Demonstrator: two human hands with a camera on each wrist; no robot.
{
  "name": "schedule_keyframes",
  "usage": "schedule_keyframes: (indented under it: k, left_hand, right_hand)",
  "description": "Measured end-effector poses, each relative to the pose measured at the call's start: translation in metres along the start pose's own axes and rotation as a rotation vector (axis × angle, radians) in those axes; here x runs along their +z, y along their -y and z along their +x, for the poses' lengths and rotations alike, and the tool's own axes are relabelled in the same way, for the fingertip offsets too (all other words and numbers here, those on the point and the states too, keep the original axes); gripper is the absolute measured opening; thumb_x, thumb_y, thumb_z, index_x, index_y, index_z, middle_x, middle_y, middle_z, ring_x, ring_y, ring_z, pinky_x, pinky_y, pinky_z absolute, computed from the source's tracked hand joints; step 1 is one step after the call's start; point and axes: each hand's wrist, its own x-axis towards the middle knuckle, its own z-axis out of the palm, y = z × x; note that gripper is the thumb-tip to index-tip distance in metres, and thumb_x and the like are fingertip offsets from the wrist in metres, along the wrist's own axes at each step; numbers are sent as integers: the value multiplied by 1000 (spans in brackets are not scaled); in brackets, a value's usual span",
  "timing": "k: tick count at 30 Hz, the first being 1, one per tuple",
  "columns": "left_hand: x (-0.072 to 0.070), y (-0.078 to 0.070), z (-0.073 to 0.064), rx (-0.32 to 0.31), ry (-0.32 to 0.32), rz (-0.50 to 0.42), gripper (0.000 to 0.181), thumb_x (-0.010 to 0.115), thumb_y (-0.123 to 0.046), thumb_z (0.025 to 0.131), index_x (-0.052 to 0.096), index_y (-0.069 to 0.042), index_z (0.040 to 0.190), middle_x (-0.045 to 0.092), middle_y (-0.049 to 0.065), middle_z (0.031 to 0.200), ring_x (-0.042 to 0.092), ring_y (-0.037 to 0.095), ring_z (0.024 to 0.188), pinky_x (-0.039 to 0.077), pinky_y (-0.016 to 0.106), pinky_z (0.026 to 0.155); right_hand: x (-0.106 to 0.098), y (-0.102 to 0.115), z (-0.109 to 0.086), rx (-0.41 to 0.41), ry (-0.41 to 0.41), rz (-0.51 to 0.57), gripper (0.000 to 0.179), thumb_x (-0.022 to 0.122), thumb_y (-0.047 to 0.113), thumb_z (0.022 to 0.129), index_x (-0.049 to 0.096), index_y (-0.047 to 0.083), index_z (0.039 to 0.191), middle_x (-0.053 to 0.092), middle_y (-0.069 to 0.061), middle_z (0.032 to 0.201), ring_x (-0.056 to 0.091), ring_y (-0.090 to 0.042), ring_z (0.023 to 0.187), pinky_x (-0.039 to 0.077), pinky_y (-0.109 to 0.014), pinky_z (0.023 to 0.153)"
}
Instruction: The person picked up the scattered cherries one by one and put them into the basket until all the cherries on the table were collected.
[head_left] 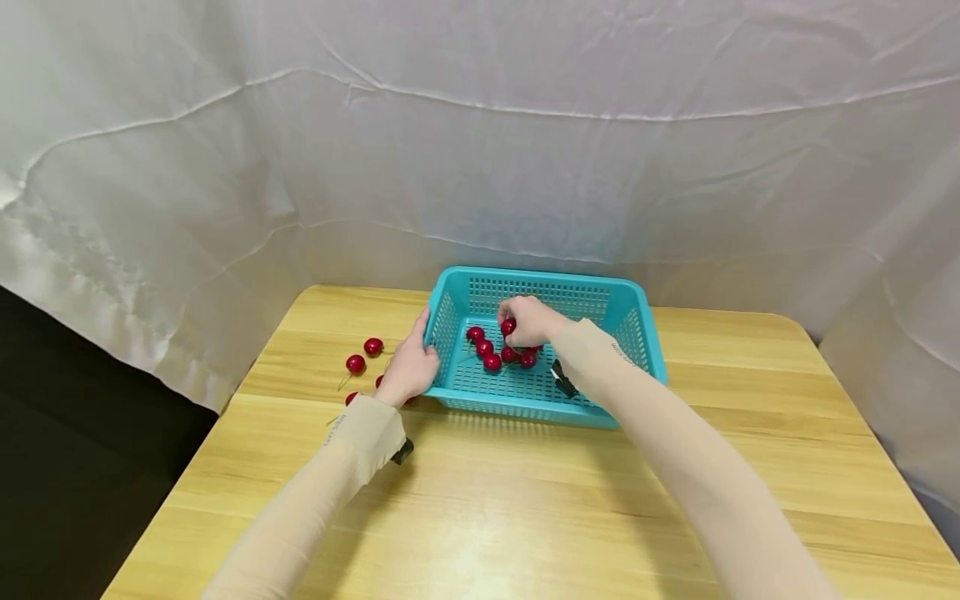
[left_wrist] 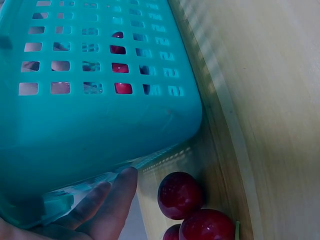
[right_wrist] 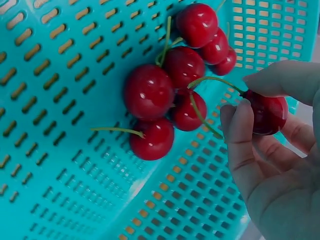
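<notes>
Cherry [right_wrist: 270, 114] pinched above the floor of the blue basket [left_wrist: 100, 125].
Right wrist: right hand [right_wrist: 282, 172] clamped on the cherry, stem [right_wrist: 219, 79] toward ten o'clock, basket cherries [right_wrist: 149, 92] at nine to ten. I judge it light, smooth, slippery, maybe easily bruised; I'd hold it gently by its sides, stem free. Left wrist: left hand [left_wrist: 102, 215] against the basket's end, table cherries [left_wrist: 181, 196] at its three. Head: I see that hand gripping the rim, pinched cherry at its two, table cherries six to ten; the cherry sits at the right hand's eight.
</notes>
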Motion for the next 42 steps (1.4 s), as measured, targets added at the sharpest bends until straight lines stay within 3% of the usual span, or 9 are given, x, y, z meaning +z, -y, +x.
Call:
schedule_keyframes:
  k: [7, 11, 17, 27, 42]
  left_hand:
    - [-2, 2, 1, 6, -9, 10, 70, 37, -13, 104, 5, -26, 164, 33, 18, 164, 48, 41, 140, 41, 62, 112]
    - [-2, 4, 2, 10, -8, 10, 70, 38, -13, 104, 5, -26, 164, 33, 17, 164, 48, 40, 141, 42, 61, 112]
    - [-1, 5, 2, 1, -7, 11, 71, 38, -13, 103, 5, -27, 164, 34, 17, 164, 49, 40, 139, 42, 61, 112]
    - [-2, 4, 2, -16, 1, 1, 70, 37, -12, 104, 4, -27, 164, 32, 17, 164, 49, 41, 138, 43, 61, 111]
    - [-4, 3, 2, -13, 7, -4, 70, 37, -13, 104, 4, -28, 164, 31, 17, 165, 46, 41, 142, 41, 62, 113]
  right_hand:
    - [6, -3, 5, 3, 17, -4, 26, 65, 8, 91, 62, 8, 116, 64, -14, 118, 52, -22, 87, 43, -35, 73]
    - [10, -2, 7, 22, 18, 13, 32, 64, 10, 92, 61, 9, 124, 63, -14, 123, 55, -25, 98, 48, -37, 79]
    - [12, 0, 10, 56, 20, 28, 39, 63, 12, 95, 59, 9, 134, 64, -13, 119, 55, -27, 108, 51, -42, 90]
    - [12, 0, 11, 55, 4, 27, 39, 64, 13, 96, 60, 8, 134, 65, -11, 114, 55, -27, 111, 51, -43, 92]
    - [4, -4, 5, 41, 6, 25, 39, 60, 12, 97, 59, 6, 135, 66, -15, 118, 63, -27, 102, 54, -42, 87]
